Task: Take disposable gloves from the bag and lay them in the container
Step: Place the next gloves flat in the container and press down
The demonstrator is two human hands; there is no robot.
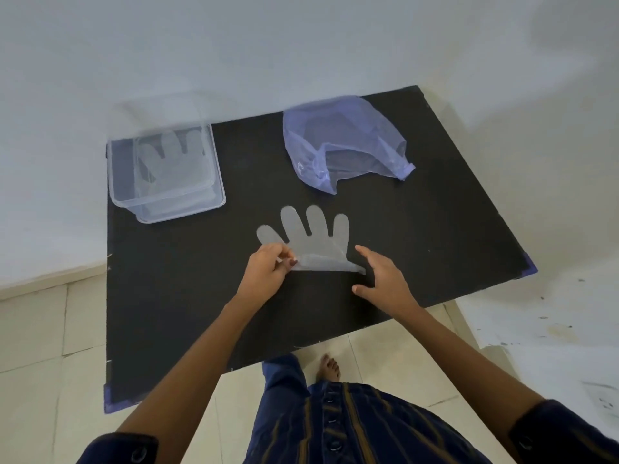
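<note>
A thin translucent disposable glove [310, 239] lies flat on the black tabletop [187, 296], fingers pointing away from me. My left hand [268, 272] pinches the glove's cuff edge at its left side, and the cuff is folded up a little. My right hand [382, 279] hovers spread beside the cuff's right corner, holding nothing. A clear plastic container [214, 182] stands at the table's back left with another glove [170, 162] lying inside it. The lilac mesh bag [341, 142] sits at the back centre, its mouth open toward me.
The black table ends just behind the container and the bag, against a white wall [301, 45]. Tiled floor [40, 380] runs to the left and below. My bare foot [330, 366] shows beneath the table's near edge. White paper sheets [552, 323] lie at the right.
</note>
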